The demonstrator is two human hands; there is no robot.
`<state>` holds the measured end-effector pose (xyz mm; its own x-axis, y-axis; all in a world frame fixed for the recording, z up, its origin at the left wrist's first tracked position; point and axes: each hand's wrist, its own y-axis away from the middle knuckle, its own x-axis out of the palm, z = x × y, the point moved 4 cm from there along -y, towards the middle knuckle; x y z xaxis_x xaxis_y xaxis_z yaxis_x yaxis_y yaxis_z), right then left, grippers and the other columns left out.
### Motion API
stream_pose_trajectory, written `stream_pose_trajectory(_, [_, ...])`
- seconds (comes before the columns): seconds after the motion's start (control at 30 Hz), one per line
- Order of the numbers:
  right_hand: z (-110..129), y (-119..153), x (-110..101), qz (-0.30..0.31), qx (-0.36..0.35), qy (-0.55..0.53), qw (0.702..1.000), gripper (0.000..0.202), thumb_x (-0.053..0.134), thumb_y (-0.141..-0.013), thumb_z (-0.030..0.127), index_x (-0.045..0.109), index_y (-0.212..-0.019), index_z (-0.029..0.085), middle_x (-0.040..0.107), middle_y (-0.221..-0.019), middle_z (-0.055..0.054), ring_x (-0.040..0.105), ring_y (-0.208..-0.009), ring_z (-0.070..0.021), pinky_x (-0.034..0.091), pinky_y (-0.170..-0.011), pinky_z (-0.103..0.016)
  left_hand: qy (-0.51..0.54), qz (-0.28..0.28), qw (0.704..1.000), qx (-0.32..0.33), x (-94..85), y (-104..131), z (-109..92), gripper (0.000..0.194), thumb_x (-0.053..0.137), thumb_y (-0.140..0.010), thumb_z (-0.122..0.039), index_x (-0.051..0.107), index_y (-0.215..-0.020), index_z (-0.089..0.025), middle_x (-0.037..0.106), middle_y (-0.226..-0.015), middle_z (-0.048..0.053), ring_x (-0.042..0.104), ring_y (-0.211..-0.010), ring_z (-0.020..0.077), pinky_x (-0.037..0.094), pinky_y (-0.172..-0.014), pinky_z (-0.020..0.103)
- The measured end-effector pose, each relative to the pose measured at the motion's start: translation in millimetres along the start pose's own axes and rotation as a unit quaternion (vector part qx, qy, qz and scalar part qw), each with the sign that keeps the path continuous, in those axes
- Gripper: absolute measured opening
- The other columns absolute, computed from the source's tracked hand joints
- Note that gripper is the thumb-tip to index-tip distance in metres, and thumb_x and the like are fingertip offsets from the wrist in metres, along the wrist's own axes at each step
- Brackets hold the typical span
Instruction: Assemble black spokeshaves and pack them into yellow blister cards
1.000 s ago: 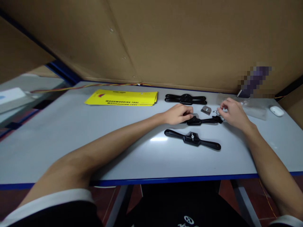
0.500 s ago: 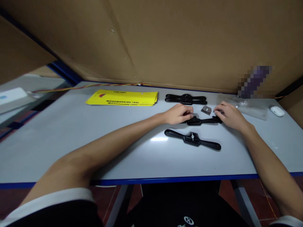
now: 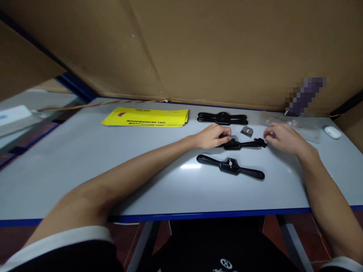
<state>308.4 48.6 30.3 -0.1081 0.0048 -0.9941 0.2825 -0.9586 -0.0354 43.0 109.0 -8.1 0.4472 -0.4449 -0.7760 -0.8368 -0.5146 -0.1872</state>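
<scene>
Black spokeshave (image 3: 232, 145) lies crosswise, left end pinched in the left hand's (image 3: 210, 136) fingers, right end just beside the right hand (image 3: 280, 137), whose curled fingers' hold I cannot tell.

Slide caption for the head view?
Left hand on the middle black tool, right hand by its right end, metal plate behind.

Grey table (image 3: 176, 192) with black tools (image 3: 230, 166)
</scene>
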Motion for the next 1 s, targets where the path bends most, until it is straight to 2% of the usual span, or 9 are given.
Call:
stream_pose_trajectory(0.13, [22, 1, -9, -0.125, 0.030, -0.017, 0.992, 0.026, 0.057, -0.090, 0.030, 0.080, -0.101, 0.024, 0.076, -0.104, -0.008, 0.065, -0.083, -0.0233, 0.042, -0.072, -0.035, 0.000, -0.002, 1.000, -0.001, 0.0, 0, 0, 0.026, 0.049, -0.094, -0.042, 0.052, -0.080, -0.021, 0.050, -0.060, -0.004, 0.041, -0.056, 0.0136, 0.031, -0.062, 0.028])
stream_pose_trajectory(0.23, [48, 4, -10, -0.186, 0.022, -0.044, 0.981, 0.026, 0.063, -0.087, 0.040, 0.079, -0.099, 0.024, 0.075, -0.092, -0.008, 0.066, -0.083, -0.0258, 0.043, -0.073, -0.036, 0.002, 0.000, 1.000, -0.003, 0.0, 0, -1, 0.026, 0.048, -0.094, -0.043, 0.053, -0.081, -0.020, 0.052, -0.061, -0.004, 0.042, -0.056, 0.0138, 0.031, -0.062, 0.028])
stream_pose_trajectory(0.37, [77, 6, 1, -0.152, -0.067, -0.079, 0.983, 0.031, 0.060, -0.089, 0.040, 0.078, -0.105, 0.021, 0.076, -0.096, -0.010, 0.067, -0.086, -0.0276, 0.048, -0.080, -0.039, 0.008, 0.003, 1.000, -0.007, -0.2, 0, -2, 0.027, 0.049, -0.094, -0.044, 0.053, -0.082, -0.020, 0.053, -0.061, -0.004, 0.043, -0.056, 0.0140, 0.032, -0.061, 0.028])
stream_pose_trajectory(0.5, [82, 5, 12, -0.089, -0.137, -0.056, 0.985, 0.031, 0.054, -0.094, 0.029, 0.079, -0.110, 0.018, 0.075, -0.105, -0.014, 0.068, -0.096, -0.0292, 0.049, -0.088, -0.042, 0.008, 0.001, 1.000, -0.008, -0.4, 0, -3, 0.026, 0.049, -0.094, -0.044, 0.053, -0.082, -0.021, 0.053, -0.060, -0.004, 0.043, -0.056, 0.0139, 0.032, -0.061, 0.028])
stream_pose_trajectory(0.7, [74, 2, 15, -0.029, -0.139, -0.056, 0.988, 0.028, 0.056, -0.096, 0.027, 0.079, -0.109, 0.018, 0.075, -0.102, -0.013, 0.068, -0.096, -0.0292, 0.050, -0.087, -0.042, 0.017, -0.006, 1.000, -0.002, -0.7, 1, -3, 0.027, 0.049, -0.095, -0.044, 0.052, -0.081, -0.021, 0.051, -0.060, -0.004, 0.041, -0.056, 0.0133, 0.032, -0.061, 0.028])
stream_pose_trajectory(0.9, [74, 0, 17, -0.009, -0.140, -0.061, 0.988, 0.030, 0.055, -0.100, 0.026, 0.080, -0.114, 0.018, 0.075, -0.104, -0.013, 0.069, -0.098, -0.0292, 0.051, -0.088, -0.043, 0.059, -0.015, 0.998, -0.009, -2.9, 1, -2, 0.030, 0.049, -0.096, -0.047, 0.050, -0.081, -0.021, 0.048, -0.061, -0.005, 0.041, -0.057, 0.0129, 0.034, -0.060, 0.027])
stream_pose_trajectory(1.0, [75, -4, 20, -0.012, -0.157, -0.054, 0.986, 0.032, 0.054, -0.102, 0.026, 0.081, -0.116, 0.018, 0.075, -0.106, -0.014, 0.068, -0.098, -0.0290, 0.051, -0.089, -0.043, 0.085, -0.001, 0.996, -0.005, -5.2, 0, -2, 0.031, 0.048, -0.096, -0.047, 0.051, -0.081, -0.020, 0.048, -0.064, -0.004, 0.040, -0.059, 0.0125, 0.034, -0.060, 0.026])
